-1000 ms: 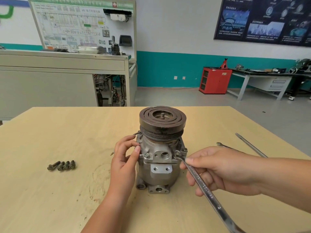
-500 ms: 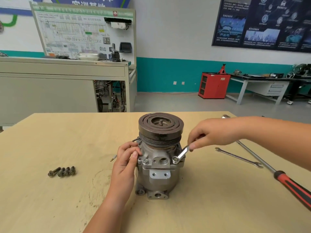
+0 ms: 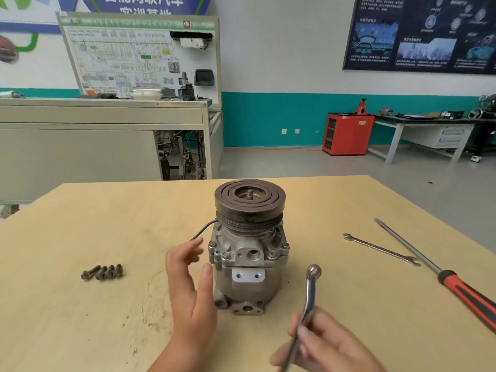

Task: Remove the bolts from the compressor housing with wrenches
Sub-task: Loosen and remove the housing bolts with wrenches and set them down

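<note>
The grey compressor housing stands upright mid-table with a dark pulley on top. Bolt heads still sit in its upper flange. My left hand hovers just left of the housing, fingers spread and apart from it. My right hand grips the shank of a ring wrench at the lower right. The wrench's ring end points up, clear of the housing. Several removed bolts lie in a row on the left of the table.
An open-end wrench and a long red-handled screwdriver lie on the right of the wooden table. A thin black wire trails from the housing's left side. A grey cabinet bench stands beyond the table's far edge.
My right hand pulled the wrench off the right flange bolt and came down toward me. My left hand let go of the housing and opened beside it.
</note>
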A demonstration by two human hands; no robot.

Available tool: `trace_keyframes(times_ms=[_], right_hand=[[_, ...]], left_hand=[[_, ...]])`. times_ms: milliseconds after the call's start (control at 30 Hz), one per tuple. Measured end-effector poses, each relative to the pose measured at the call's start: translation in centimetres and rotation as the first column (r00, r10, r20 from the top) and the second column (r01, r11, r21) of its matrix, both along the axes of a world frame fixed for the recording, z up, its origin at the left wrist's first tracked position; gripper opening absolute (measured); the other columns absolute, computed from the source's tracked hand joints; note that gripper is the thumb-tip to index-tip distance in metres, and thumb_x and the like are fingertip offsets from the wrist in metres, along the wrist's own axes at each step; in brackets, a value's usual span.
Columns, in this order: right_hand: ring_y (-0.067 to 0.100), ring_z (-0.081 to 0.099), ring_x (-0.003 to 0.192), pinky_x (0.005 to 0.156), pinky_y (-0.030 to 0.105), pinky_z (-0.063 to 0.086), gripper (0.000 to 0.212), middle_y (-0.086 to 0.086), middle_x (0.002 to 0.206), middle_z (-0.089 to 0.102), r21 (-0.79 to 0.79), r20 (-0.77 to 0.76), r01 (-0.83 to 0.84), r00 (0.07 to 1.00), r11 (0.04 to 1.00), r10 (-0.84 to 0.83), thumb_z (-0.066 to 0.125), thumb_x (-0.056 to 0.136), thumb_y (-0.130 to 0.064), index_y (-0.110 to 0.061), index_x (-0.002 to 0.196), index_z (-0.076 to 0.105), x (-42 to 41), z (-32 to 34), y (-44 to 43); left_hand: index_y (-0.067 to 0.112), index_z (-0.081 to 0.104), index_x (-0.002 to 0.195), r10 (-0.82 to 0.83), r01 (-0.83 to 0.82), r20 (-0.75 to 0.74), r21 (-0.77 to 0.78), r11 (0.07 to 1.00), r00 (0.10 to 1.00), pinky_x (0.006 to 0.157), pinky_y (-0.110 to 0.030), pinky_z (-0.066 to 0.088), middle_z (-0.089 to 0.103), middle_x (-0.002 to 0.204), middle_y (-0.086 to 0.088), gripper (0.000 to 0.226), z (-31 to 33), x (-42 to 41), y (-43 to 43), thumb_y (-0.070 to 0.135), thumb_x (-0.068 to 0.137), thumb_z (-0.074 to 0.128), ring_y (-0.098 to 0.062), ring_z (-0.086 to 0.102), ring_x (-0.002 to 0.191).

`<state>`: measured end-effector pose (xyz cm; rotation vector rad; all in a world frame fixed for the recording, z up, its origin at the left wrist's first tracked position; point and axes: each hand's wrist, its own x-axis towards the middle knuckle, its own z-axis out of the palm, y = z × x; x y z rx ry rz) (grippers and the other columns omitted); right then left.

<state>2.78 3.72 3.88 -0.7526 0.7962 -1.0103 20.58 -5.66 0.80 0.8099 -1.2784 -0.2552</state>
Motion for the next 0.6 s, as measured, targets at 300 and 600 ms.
trace_keyframes(times_ms=[300, 600], right_hand=[[0.016, 0.068, 0.095, 0.074, 0.018, 0.048, 0.044, 0.01, 0.102, 0.07, -0.065, 0.137, -0.214, 0.965, 0.975, 0.221, 0.067, 0.064, -0.012, 0.002, 0.106, 0.065, 2.2, 0.0, -1.1], [0.02, 0.055, 0.048, 0.054, 0.028, 0.041, 0.036, 0.016, 0.06, 0.056, -0.043, 0.164, 0.005, 0.986, 0.999, 0.002, 0.069, 0.067, -0.014, 0.001, 0.097, 0.056, 1.8, -1.8, -1.1]], left_hand=[[0.04, 0.066, 0.107, 0.171, 0.039, 0.582, -0.331, 0.943, 0.795, 0.065, -0.025, 0.035, 0.038, 0.083, 0.014, 0.026, 0.2, -0.3, 3.7, 0.026, 0.086, 0.061, -0.006, 0.038, 0.076], [0.039, 0.063, 0.103, 0.292, -0.043, 0.552, -0.419, 0.907, 0.781, 0.08, -0.028, 0.026, 0.049, 0.092, 0.02, 0.014, 2.4, -1.9, 2.0, 0.04, 0.095, 0.053, -0.007, 0.04, 0.081]])
